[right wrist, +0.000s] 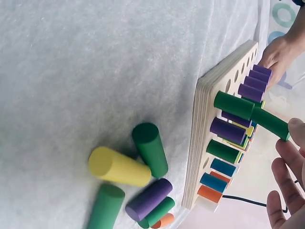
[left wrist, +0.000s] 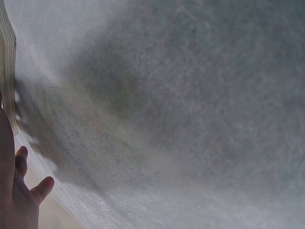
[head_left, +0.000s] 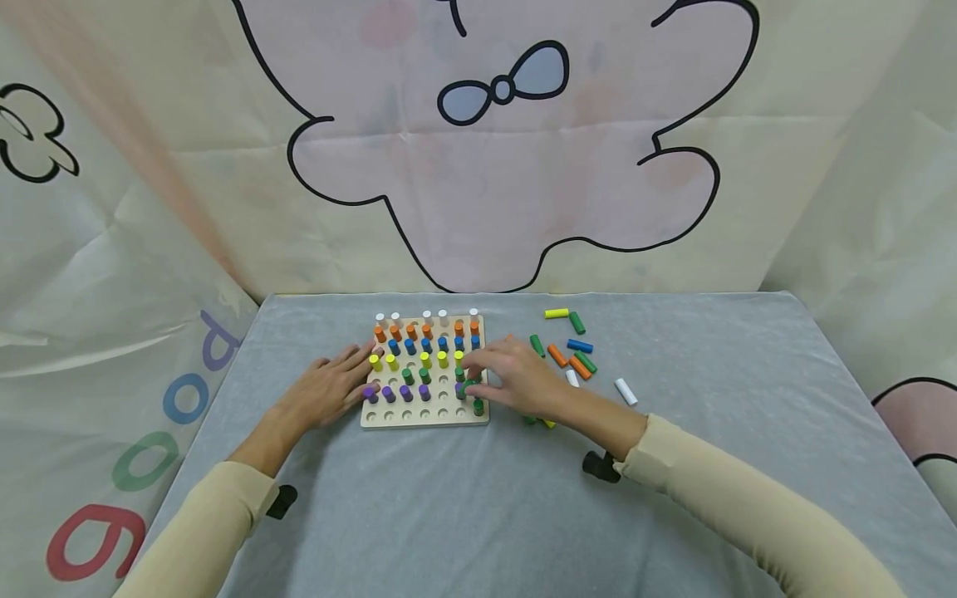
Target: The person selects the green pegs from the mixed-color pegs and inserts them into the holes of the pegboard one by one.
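Note:
A wooden pegboard (head_left: 424,423) with rows of holes lies on the table, carrying white, orange, blue, yellow, green and purple pegs. My left hand (head_left: 320,390) rests at its left side, fingers spread along the edge. Over the board's right part, my right hand (head_left: 523,378) pinches a green peg (right wrist: 270,123) between thumb and fingertips. In the right wrist view this peg is tilted, its lower end overlapping a green peg (right wrist: 233,105) that stands in the corner area of the board. The left wrist view catches only part of the left hand (left wrist: 21,200) and the board's edge (left wrist: 7,62).
Loose pegs lie right of the board, among them a white peg (head_left: 625,391), a blue peg (head_left: 579,345), an orange peg (head_left: 557,355) and a yellow peg (head_left: 557,314). Some lie partly behind the right forearm. A grey cloth (head_left: 419,515) covers the table.

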### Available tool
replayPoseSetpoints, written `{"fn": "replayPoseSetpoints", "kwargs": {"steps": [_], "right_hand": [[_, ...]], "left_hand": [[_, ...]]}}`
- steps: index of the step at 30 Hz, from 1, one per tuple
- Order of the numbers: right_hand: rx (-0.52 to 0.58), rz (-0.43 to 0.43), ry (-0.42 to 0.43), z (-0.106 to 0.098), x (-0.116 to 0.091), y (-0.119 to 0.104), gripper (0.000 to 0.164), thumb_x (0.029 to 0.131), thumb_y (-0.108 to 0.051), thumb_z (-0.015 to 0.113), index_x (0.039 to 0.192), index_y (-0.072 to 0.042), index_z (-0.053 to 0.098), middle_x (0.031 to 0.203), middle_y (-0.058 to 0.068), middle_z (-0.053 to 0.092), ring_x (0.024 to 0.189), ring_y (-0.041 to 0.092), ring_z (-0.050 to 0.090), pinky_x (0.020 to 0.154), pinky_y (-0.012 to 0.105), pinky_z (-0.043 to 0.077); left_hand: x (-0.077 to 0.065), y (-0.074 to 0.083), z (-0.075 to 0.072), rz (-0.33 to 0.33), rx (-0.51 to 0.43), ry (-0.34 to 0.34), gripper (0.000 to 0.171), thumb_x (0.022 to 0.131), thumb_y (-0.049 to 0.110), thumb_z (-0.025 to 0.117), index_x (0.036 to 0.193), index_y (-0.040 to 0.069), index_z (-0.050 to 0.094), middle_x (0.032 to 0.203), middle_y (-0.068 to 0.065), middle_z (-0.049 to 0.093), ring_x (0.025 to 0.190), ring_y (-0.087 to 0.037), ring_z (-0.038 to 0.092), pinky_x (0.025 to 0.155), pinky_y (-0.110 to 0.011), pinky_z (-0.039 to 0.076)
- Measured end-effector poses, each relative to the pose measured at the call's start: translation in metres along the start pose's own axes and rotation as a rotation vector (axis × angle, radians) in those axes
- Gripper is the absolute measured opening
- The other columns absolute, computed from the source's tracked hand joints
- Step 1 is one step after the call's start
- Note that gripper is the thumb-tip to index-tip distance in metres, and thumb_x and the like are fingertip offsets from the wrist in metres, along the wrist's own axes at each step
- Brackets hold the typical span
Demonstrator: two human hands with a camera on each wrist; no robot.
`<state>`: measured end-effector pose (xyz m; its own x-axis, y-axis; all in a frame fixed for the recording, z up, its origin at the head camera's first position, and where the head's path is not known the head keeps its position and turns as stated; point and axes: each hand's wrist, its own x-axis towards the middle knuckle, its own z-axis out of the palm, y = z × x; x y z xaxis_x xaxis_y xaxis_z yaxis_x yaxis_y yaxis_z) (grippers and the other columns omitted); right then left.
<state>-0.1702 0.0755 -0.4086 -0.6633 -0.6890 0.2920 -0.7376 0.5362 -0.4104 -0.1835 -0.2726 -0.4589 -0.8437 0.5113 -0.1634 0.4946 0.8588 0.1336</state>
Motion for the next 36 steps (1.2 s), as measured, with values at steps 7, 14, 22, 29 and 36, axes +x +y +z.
{"fn": "replayPoseSetpoints", "kwargs": {"steps": [7, 14, 22, 29, 36], "right_hand": [[0.009, -0.045, 0.001, 0.007, 0.002, 0.000, 0.030, 0.085, -0.023, 0.082, 0.110, -0.010, 0.072, 0.092, -0.005, 0.072, 0.087, 0.017, 0.065, 0.082, 0.033, 0.050], [0.008, -0.070, -0.024, 0.010, 0.002, 0.000, 0.028, 0.084, -0.022, 0.082, 0.108, -0.011, 0.072, 0.092, -0.004, 0.071, 0.087, 0.014, 0.064, 0.084, 0.033, 0.050], [0.002, -0.097, -0.072, 0.016, 0.002, 0.002, 0.029, 0.085, -0.024, 0.081, 0.109, -0.010, 0.072, 0.092, -0.004, 0.072, 0.090, 0.012, 0.064, 0.092, 0.037, 0.049], [-0.010, -0.097, -0.096, 0.019, 0.003, 0.001, 0.031, 0.086, -0.026, 0.080, 0.111, -0.010, 0.072, 0.093, -0.005, 0.071, 0.088, 0.014, 0.065, 0.092, 0.037, 0.048], [-0.020, -0.118, -0.110, 0.021, 0.006, -0.002, 0.031, 0.088, -0.024, 0.079, 0.114, -0.009, 0.072, 0.092, -0.005, 0.073, 0.085, 0.013, 0.064, 0.088, 0.035, 0.048]], "left_hand": [[0.000, 0.000, 0.002, 0.003, 0.004, 0.008, 0.065, 0.106, 0.049, 0.038, 0.157, 0.009, 0.030, 0.164, -0.014, 0.021, 0.146, -0.043, 0.025, 0.106, -0.069, 0.030], [0.000, -0.001, 0.002, -0.002, 0.006, 0.009, 0.064, 0.106, 0.047, 0.040, 0.157, 0.009, 0.031, 0.164, -0.013, 0.021, 0.147, -0.042, 0.024, 0.107, -0.068, 0.030], [-0.001, -0.001, 0.000, -0.008, 0.001, -0.001, 0.066, 0.106, 0.050, 0.037, 0.157, 0.009, 0.031, 0.164, -0.014, 0.021, 0.147, -0.042, 0.024, 0.107, -0.068, 0.029], [0.001, -0.001, 0.000, 0.000, 0.007, 0.007, 0.064, 0.106, 0.048, 0.038, 0.156, 0.008, 0.031, 0.163, -0.015, 0.022, 0.147, -0.042, 0.025, 0.106, -0.068, 0.030], [0.002, -0.002, 0.001, -0.004, 0.013, -0.008, 0.064, 0.106, 0.047, 0.038, 0.157, 0.009, 0.029, 0.164, -0.013, 0.020, 0.147, -0.041, 0.024, 0.107, -0.067, 0.030]]}}
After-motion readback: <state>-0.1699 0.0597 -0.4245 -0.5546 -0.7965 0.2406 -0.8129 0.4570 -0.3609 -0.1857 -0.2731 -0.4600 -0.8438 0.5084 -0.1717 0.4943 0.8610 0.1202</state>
